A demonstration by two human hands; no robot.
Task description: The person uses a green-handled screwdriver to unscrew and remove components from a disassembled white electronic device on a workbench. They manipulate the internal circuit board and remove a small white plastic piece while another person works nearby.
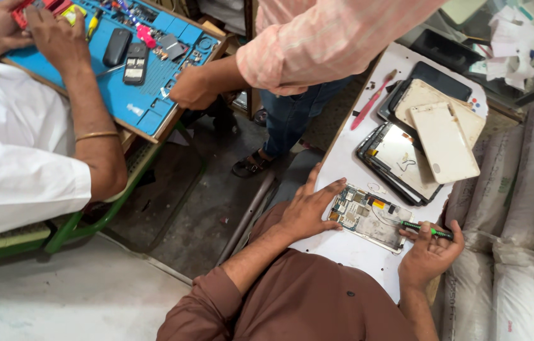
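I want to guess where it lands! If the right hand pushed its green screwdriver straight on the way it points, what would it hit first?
The right hand points its green screwdriver leftward, low over the opened tablet. Straight on, the tip would probably meet the tablet's circuit board first, then the left hand; height is unclear.

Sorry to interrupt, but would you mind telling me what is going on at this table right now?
A person in a brown shirt works on an opened tablet lying on the white table. The left hand steadies its edge, and the right hand holds a green-handled screwdriver over its exposed boards. More tablets and back covers are stacked beyond. Two other people stand by a blue work mat.
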